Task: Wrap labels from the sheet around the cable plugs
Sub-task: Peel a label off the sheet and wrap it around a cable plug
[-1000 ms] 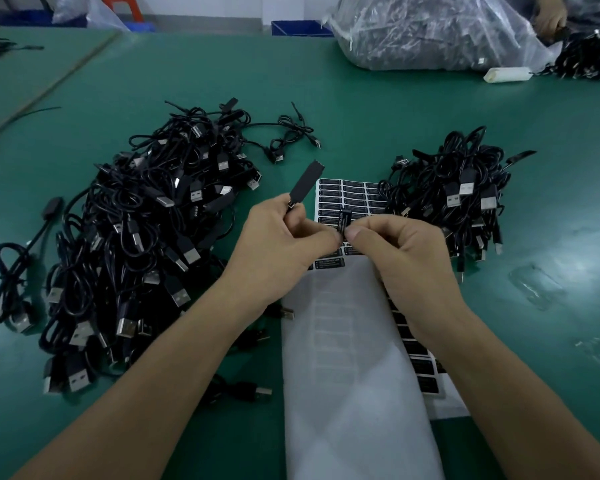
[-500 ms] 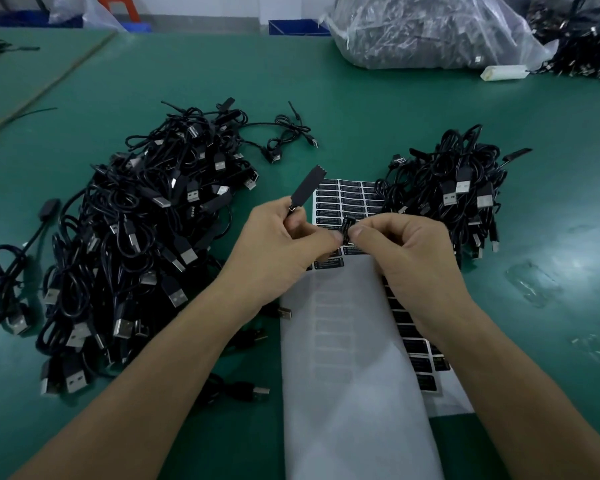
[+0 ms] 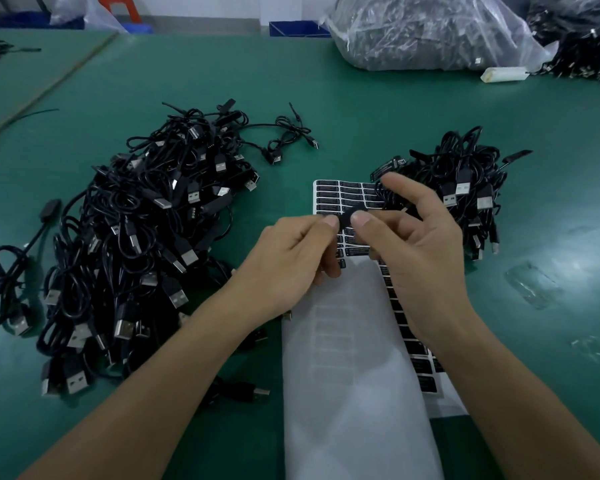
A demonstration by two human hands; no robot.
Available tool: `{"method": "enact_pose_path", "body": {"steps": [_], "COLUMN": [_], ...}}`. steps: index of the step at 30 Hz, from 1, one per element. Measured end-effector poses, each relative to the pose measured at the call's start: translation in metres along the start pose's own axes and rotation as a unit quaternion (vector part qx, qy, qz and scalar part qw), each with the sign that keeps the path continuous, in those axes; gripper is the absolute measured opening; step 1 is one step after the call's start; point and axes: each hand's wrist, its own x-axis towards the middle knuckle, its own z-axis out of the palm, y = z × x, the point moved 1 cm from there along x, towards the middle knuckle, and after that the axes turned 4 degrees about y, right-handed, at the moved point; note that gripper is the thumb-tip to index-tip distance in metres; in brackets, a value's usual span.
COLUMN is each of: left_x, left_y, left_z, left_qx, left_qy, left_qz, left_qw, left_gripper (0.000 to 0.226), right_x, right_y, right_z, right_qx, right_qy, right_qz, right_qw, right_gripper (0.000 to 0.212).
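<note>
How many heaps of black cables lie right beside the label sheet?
2: a large heap left of the sheet, a smaller heap at its far right corner. More may be hidden.

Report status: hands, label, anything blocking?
Left hand and right hand both pinch a small black piece above the label sheet. Plug or label, too blurred to tell. Left cable pile and right cable pile flank the sheet. No obstruction seen.

Green table bearing black cables with silver plugs, a white sheet of black labels, and translucent bag.
</note>
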Motion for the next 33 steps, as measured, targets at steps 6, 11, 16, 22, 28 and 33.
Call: {"method": "enact_pose_path", "body": {"steps": [6, 11, 16, 22, 28, 33], "left_x": [-0.0008, -0.0003, 0.0019, 0.004, 0.0026, 0.0025], "left_y": [-0.0001, -0.0011, -0.0034, -0.0019, -0.0015, -0.0021], "left_z": [-0.0013, -0.0055, -0.0057, -0.0048, -0.005, -0.0065], "left_qx": [0.009, -0.026, -0.081, -0.151, -0.153, -0.157], "left_qy": [0.004, 0.03, 0.022, 0.031, 0.013, -0.018], "left_qz": [0.026, 0.051, 0.009, -0.03, -0.025, -0.021], "left_qw": [1.0, 0.998, 0.996, 0.988, 0.988, 0.987], "left_gripper": [0.039, 0.01, 0.015, 0.009, 0.01, 0.019], "right_x": [0.002, 0.003, 0.0032, 0.0003, -0.0007, -0.0001], "right_y": [0.0006, 0.0013, -0.0002, 0.0004, 0.0019, 0.0029], "right_z": [-0.0019, -0.003, -0.0025, -0.0001, 0.0056, 0.005], "right_qx": [-0.002, -0.004, 0.009, 0.039, 0.041, 0.027], "right_qy": [0.015, 0.02, 0.042, 0.003, -0.011, -0.002], "right_qz": [0.017, 0.016, -0.006, 0.037, 0.064, 0.059], "right_qw": [1.0, 1.0, 0.999, 0.999, 0.997, 0.998], "right_gripper": [0.046, 0.041, 0.018, 0.019, 0.026, 0.026]}}
